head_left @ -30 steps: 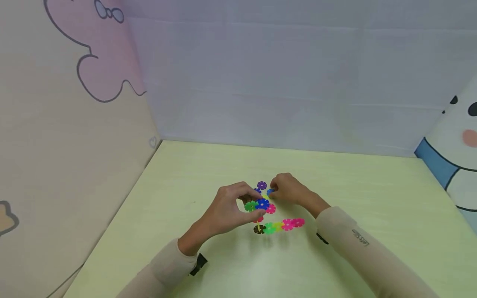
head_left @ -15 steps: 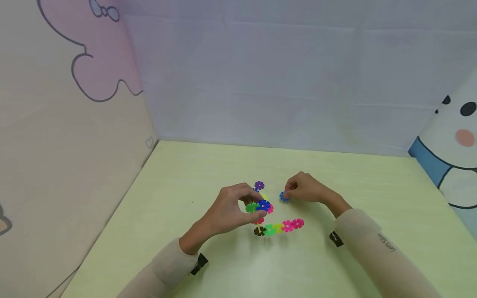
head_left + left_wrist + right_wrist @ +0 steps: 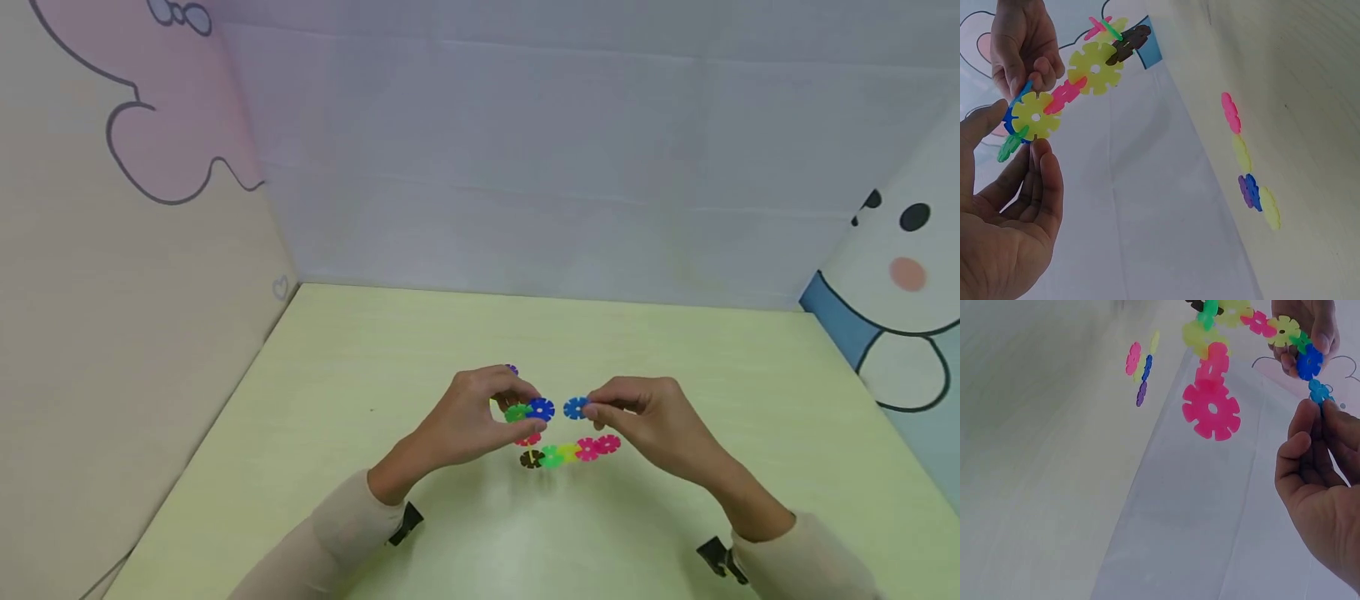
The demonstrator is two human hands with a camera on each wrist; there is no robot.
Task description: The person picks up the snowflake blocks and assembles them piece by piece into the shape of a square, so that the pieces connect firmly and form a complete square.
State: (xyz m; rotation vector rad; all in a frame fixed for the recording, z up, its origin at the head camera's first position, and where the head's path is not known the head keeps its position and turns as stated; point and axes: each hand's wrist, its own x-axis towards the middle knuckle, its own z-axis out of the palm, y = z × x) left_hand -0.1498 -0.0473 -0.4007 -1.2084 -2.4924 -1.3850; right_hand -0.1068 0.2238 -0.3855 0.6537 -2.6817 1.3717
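My left hand (image 3: 476, 421) grips a chain of linked plastic snowflake discs by its upper end. Green (image 3: 517, 413) and dark blue (image 3: 542, 409) discs are at that end, beside a yellow disc (image 3: 1036, 117) in the left wrist view. Lower down, the chain bends at a brown disc (image 3: 532, 459) and runs right to a pink disc (image 3: 608, 444). My right hand (image 3: 663, 421) pinches a light blue snowflake disc (image 3: 577, 407) between thumb and fingers. A small gap separates it from the dark blue disc in the head view; the right wrist view shows them nearly meeting.
Several loose discs lie on the pale table (image 3: 420, 333) behind the left hand, among them a pink one (image 3: 1230, 112), a yellow one (image 3: 1270, 207) and a purple one (image 3: 1141, 394). A white sheet (image 3: 525, 167) rises at the back, with printed walls at both sides.
My right hand has picked up the light blue disc from among the loose discs, moved right, then come nearer and raised it beside the chain. The left hand keeps its hold.
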